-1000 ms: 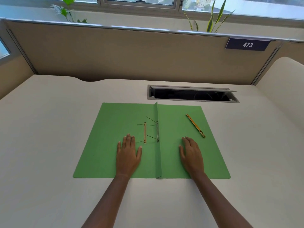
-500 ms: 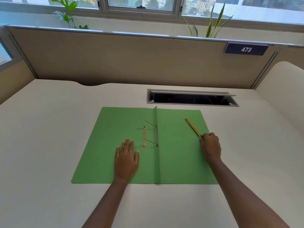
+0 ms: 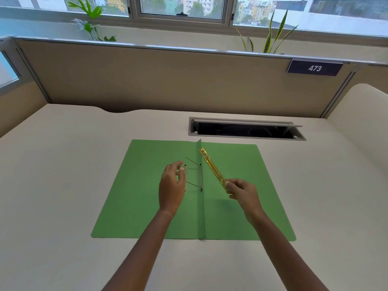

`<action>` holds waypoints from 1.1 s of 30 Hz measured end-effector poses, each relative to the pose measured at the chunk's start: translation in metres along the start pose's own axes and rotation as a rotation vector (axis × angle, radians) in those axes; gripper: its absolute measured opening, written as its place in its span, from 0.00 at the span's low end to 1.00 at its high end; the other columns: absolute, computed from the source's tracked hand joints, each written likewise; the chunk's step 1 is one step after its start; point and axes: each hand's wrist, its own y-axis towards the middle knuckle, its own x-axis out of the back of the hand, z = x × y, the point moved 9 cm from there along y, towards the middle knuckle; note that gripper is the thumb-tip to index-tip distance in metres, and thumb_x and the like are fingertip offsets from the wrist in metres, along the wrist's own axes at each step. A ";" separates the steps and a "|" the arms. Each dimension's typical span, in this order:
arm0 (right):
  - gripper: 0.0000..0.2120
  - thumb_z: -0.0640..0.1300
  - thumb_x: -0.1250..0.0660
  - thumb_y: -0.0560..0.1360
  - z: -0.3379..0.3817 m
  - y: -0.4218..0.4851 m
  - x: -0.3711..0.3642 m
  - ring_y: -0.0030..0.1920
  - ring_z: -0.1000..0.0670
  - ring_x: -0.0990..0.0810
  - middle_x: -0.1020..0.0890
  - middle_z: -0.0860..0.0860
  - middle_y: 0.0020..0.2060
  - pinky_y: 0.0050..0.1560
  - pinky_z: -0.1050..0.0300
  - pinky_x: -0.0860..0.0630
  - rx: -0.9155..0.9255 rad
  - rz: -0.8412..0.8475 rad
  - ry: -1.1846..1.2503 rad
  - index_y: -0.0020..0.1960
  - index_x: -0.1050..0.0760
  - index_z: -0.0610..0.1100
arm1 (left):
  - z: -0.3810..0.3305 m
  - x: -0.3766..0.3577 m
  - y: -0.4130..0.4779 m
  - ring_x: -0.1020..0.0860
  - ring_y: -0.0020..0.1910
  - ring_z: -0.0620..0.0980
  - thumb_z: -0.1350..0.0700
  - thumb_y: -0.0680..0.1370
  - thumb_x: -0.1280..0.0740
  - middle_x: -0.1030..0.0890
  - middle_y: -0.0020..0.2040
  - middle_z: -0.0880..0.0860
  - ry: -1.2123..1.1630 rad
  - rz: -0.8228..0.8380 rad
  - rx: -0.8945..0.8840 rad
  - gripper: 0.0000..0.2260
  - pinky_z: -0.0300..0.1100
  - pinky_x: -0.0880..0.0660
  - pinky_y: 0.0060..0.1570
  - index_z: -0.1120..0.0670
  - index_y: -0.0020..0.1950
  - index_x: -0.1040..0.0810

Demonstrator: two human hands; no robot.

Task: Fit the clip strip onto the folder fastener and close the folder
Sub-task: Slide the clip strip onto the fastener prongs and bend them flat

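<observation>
A green folder lies open and flat on the desk. Its fastener sits at the centre fold, with two thin prongs sticking out to the left. A short yellow bar lies just left of the prongs. My right hand grips the near end of the long yellow clip strip and holds it in the air, slanting up and away over the fold. My left hand hovers over the short yellow bar with fingers apart and curled, holding nothing that I can see.
A cable slot with a raised lid is cut into the desk behind the folder. A beige partition with a "473" plate closes off the far side. The desk's right wing curves around.
My right hand has picked the clip strip up off the right page and brought it left over the fold. My left hand has lifted off the page and moved up to the fastener.
</observation>
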 end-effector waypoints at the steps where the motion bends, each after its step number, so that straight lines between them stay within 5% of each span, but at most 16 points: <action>1: 0.06 0.34 0.37 0.75 0.000 -0.007 -0.011 0.35 0.54 0.25 0.21 0.49 0.35 0.32 0.69 0.26 -0.012 0.068 0.046 0.45 0.21 0.39 | -0.002 -0.004 0.002 0.21 0.51 0.55 0.59 0.80 0.41 0.20 0.56 0.58 -0.070 0.029 0.039 0.12 0.43 0.25 0.48 0.61 0.61 0.25; 6: 0.06 0.36 0.38 0.76 0.001 -0.027 -0.049 0.33 0.56 0.25 0.22 0.51 0.33 0.30 0.73 0.27 -0.052 0.276 0.050 0.48 0.22 0.38 | -0.001 -0.031 0.004 0.26 0.34 0.48 0.56 0.81 0.42 0.24 0.37 0.52 -0.386 0.228 0.214 0.08 0.37 0.29 0.33 0.57 0.53 0.25; 11: 0.09 0.37 0.37 0.76 0.001 -0.023 -0.058 0.30 0.56 0.27 0.23 0.51 0.31 0.30 0.71 0.28 -0.068 0.284 0.021 0.52 0.23 0.33 | 0.009 -0.045 -0.002 0.27 0.30 0.43 0.57 0.80 0.41 0.26 0.33 0.49 -0.398 0.343 0.281 0.09 0.27 0.32 0.22 0.58 0.52 0.23; 17: 0.09 0.35 0.36 0.75 0.005 -0.006 -0.049 0.28 0.55 0.29 0.25 0.50 0.29 0.29 0.68 0.29 -0.058 0.156 0.005 0.50 0.23 0.30 | 0.034 -0.023 0.031 0.30 0.31 0.44 0.58 0.81 0.44 0.20 0.38 0.54 -0.283 0.118 0.369 0.13 0.40 0.30 0.35 0.62 0.59 0.25; 22: 0.08 0.35 0.36 0.75 0.004 0.007 -0.050 0.29 0.55 0.28 0.25 0.51 0.29 0.30 0.66 0.29 -0.066 0.110 0.000 0.50 0.23 0.31 | 0.038 -0.046 0.048 0.28 0.37 0.49 0.59 0.81 0.45 0.21 0.51 0.63 -0.298 0.288 0.468 0.15 0.38 0.31 0.34 0.62 0.67 0.31; 27: 0.08 0.35 0.35 0.74 0.005 0.018 -0.057 0.29 0.55 0.28 0.24 0.51 0.29 0.31 0.64 0.31 -0.056 0.094 -0.019 0.50 0.22 0.31 | 0.037 -0.071 0.048 0.27 0.36 0.46 0.58 0.82 0.46 0.23 0.42 0.53 -0.458 0.449 0.556 0.15 0.37 0.30 0.36 0.64 0.62 0.27; 33: 0.08 0.34 0.35 0.75 0.004 0.027 -0.061 0.29 0.54 0.28 0.25 0.50 0.29 0.30 0.63 0.31 -0.056 0.079 -0.047 0.50 0.23 0.30 | 0.037 -0.079 0.041 0.26 0.38 0.47 0.56 0.82 0.47 0.24 0.39 0.53 -0.707 0.448 0.616 0.15 0.39 0.30 0.38 0.56 0.41 0.25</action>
